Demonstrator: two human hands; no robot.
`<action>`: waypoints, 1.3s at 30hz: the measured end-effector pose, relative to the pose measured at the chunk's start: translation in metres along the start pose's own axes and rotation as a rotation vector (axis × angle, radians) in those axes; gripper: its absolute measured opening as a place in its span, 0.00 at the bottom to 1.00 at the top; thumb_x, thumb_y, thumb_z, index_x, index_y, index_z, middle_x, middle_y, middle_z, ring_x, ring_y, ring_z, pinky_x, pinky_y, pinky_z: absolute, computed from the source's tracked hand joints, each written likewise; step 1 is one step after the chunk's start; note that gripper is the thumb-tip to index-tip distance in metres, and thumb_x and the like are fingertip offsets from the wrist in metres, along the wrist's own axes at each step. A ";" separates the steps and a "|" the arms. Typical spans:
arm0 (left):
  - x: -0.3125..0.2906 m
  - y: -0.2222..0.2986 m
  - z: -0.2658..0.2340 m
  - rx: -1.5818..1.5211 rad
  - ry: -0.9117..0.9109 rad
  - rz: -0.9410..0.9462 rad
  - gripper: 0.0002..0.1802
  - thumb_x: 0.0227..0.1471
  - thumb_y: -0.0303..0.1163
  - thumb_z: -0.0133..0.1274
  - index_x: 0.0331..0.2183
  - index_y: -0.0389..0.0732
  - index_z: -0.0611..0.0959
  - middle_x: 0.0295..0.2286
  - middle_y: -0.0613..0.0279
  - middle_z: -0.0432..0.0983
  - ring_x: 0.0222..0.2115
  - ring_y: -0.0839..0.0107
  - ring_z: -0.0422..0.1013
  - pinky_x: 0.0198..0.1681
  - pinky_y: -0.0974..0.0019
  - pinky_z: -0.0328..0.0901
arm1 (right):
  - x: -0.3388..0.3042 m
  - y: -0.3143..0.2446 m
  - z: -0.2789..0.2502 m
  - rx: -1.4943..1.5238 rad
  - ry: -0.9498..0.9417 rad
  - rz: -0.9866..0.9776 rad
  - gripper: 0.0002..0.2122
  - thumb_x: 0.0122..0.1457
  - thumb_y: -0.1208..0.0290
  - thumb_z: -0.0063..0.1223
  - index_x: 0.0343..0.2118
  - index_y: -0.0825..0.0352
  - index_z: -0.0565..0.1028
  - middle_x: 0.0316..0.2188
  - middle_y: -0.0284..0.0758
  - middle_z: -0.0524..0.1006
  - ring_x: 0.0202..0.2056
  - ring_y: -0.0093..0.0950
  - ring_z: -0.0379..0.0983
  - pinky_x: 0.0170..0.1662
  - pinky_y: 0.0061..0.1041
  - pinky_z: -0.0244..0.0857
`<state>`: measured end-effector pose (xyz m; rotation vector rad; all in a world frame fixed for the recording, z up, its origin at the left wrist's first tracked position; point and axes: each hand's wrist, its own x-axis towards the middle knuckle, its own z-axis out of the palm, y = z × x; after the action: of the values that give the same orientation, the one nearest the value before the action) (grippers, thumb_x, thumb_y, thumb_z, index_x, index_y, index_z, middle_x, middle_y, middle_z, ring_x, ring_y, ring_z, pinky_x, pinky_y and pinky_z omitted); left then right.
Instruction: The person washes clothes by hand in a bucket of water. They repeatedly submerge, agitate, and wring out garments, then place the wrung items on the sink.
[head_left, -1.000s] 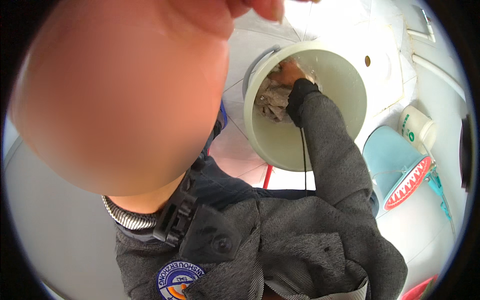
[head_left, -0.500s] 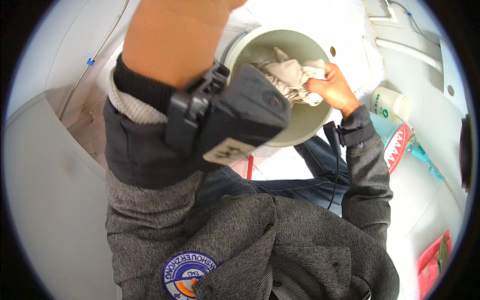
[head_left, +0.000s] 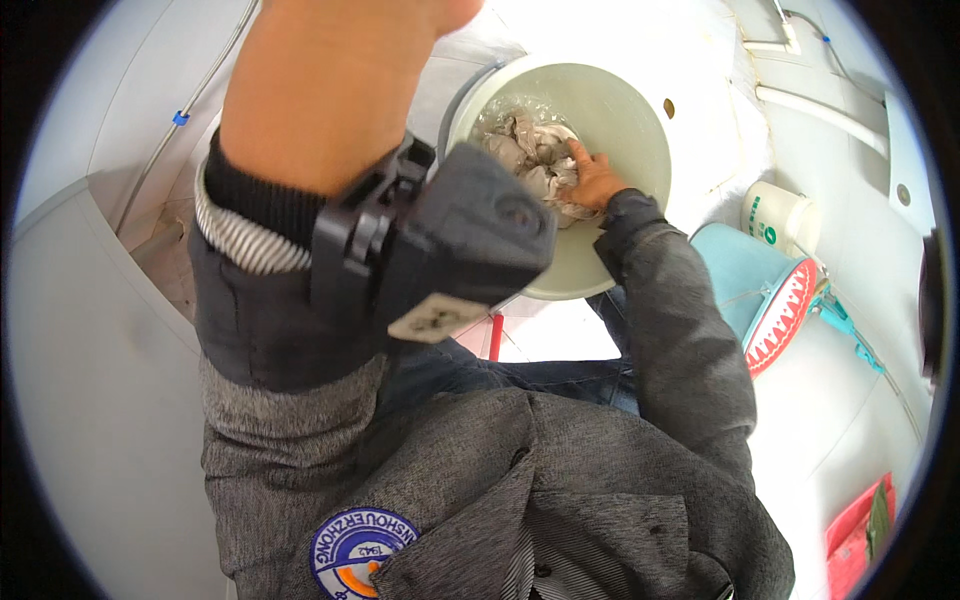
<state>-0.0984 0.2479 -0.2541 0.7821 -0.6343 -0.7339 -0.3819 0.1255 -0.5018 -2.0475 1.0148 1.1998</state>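
My right hand (head_left: 593, 184) reaches down into a pale grey-green bucket (head_left: 640, 130), fingers spread over a bunched, wet, light greyish cloth (head_left: 530, 152). The cloth lies low in the bucket, in bubbly water (head_left: 530, 106). My palm seems to press on the cloth rather than grip it. The left forearm (head_left: 315, 95) rises close to the camera at upper left. Only a bit of my left hand (head_left: 455, 14) shows at the top edge; its fingers are out of the picture. A black device (head_left: 470, 230) is strapped on that wrist and hides part of the bucket's left rim.
Right of the bucket stand a white tub (head_left: 775, 215) and a light-blue container (head_left: 735, 270) with a red, toothed-mouth rim. A pink-red item (head_left: 850, 540) lies at lower right. A thin hose (head_left: 185, 115) hangs at left; a white pipe (head_left: 820, 112) runs along the right wall.
My right hand has let go of the lifted bunch of cloth, which has dropped into the water. The hand moved left and deeper into the bucket, fingers spread. My left forearm shifted slightly left.
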 end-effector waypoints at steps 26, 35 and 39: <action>-0.010 -0.001 -0.030 0.228 0.039 0.055 0.09 0.57 0.33 0.51 0.29 0.38 0.78 0.23 0.63 0.74 0.22 0.76 0.67 0.28 0.74 0.63 | 0.081 -0.001 0.007 1.441 0.339 0.100 0.28 0.55 0.68 0.64 0.55 0.78 0.66 0.47 0.45 0.77 0.44 0.36 0.76 0.47 0.35 0.71; 0.006 -0.005 0.000 0.287 0.054 0.205 0.09 0.57 0.32 0.51 0.27 0.37 0.78 0.23 0.64 0.74 0.22 0.77 0.67 0.27 0.75 0.62 | -0.103 0.022 -0.046 0.305 0.654 -0.601 0.17 0.48 0.75 0.68 0.42 0.63 0.77 0.42 0.37 0.74 0.46 0.36 0.73 0.51 0.30 0.67; 0.006 -0.005 0.008 0.290 0.067 0.182 0.09 0.57 0.31 0.51 0.27 0.38 0.78 0.23 0.64 0.73 0.22 0.77 0.66 0.27 0.75 0.62 | -0.115 0.008 -0.028 0.128 0.515 -0.684 0.18 0.45 0.79 0.62 0.43 0.60 0.78 0.46 0.39 0.73 0.49 0.41 0.72 0.52 0.32 0.67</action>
<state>-0.1027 0.2376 -0.2524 0.9962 -0.7505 -0.4520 -0.4114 0.1371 -0.3876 -2.3587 0.4835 0.2591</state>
